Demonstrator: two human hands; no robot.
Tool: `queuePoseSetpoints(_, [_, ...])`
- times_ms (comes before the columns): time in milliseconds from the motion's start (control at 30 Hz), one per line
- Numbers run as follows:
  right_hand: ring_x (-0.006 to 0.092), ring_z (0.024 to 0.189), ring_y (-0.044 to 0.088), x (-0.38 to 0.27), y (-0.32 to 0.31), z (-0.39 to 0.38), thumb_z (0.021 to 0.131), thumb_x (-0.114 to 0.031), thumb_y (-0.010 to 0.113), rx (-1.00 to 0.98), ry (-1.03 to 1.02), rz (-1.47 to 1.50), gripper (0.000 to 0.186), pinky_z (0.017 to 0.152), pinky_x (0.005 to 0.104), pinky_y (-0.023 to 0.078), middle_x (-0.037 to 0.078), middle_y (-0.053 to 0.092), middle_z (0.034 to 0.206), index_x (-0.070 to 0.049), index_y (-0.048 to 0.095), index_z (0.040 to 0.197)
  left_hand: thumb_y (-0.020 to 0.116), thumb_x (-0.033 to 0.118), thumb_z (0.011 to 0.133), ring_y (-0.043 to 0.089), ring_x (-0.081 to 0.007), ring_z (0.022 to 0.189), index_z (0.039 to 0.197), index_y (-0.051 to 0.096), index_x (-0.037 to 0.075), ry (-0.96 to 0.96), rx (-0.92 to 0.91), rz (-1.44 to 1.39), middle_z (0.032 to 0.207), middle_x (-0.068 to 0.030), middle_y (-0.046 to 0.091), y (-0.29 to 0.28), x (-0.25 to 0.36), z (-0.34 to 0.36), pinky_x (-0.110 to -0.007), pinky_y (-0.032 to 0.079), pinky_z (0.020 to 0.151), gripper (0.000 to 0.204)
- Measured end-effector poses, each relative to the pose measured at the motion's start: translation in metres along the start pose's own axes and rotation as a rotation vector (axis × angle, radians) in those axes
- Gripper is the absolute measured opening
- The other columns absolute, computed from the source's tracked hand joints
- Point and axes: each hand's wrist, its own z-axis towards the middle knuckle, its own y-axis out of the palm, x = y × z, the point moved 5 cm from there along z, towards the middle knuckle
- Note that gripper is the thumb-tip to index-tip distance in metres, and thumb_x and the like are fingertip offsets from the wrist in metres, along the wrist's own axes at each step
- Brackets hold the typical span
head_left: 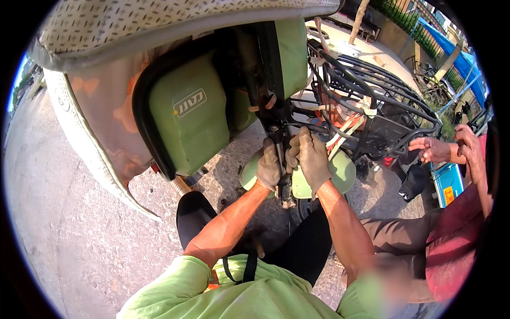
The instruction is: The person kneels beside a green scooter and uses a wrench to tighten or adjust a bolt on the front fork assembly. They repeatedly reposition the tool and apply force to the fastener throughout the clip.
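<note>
Sunlit, pale ground (79, 234) fills the lower left of this outdoor scene. At centre, the left hand (269, 166) grips a slim black post (275, 136); the right hand's (312, 159) hold is unclear.

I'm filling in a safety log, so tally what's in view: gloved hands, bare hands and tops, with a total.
Gloved: 2 (camera wearer's left hand, right hand)
Bare: 2 (other person's two hands)
Tops: 2 (lime-green shirt, red top)
Total: 6
</note>
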Motion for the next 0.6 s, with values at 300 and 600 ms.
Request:
queuePoseSetpoints(300, [0.0156,0.041,0.046,-0.013,0.011,-0.002,0.100,-0.048,0.045,0.195,0.044,-0.276,0.053,0.039,0.0322,0.033,0.001,0.037,0.049,0.000,0.055,0.078,0.033,0.048,0.104,0.060,-0.0193,0.060,0.101,0.061,0.005,0.243,0.004,0.289,0.068,-0.0062,0.063,-0.005,-0.011,0.012,-0.034,0.049,0.061,0.052])
queuePoseSetpoints(600, [0.0097,0.049,0.041,-0.056,0.016,-0.012,0.101,-0.051,0.038,-0.104,0.378,-0.478,0.057,0.045,0.0278,0.033,0.000,0.044,0.060,0.002,0.059,0.100,0.036,0.043,0.104,0.059,-0.0192,0.056,0.088,0.056,0.002,0.159,-0.155,0.027,0.063,-0.0073,0.060,0.002,0.020,0.001,-0.035,0.046,0.056,0.049])
